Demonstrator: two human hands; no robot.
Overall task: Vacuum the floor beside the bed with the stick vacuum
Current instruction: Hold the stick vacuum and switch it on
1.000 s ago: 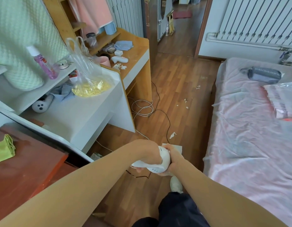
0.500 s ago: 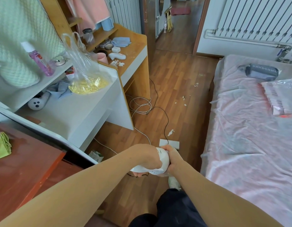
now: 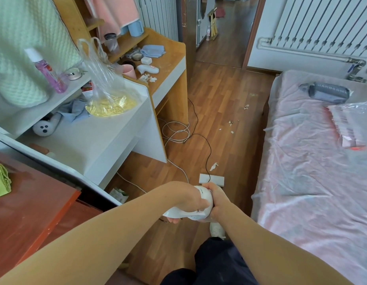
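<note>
Grey pouch (image 3: pixel 325 95) on the bed (image 3: pixel 302 192): white capitals along its top edge, reading "HANDSOME".
Purple bottle (image 3: pixel 52 76) on the shelf: red label patch, too small to read.
Clear-wrapped packet (image 3: pixel 352 122) on the bed: pink print, blurred.

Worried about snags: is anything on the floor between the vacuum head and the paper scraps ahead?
Yes, a black cord runs from ahead right up to the vacuum head; coiled white cable lies further left.
</note>
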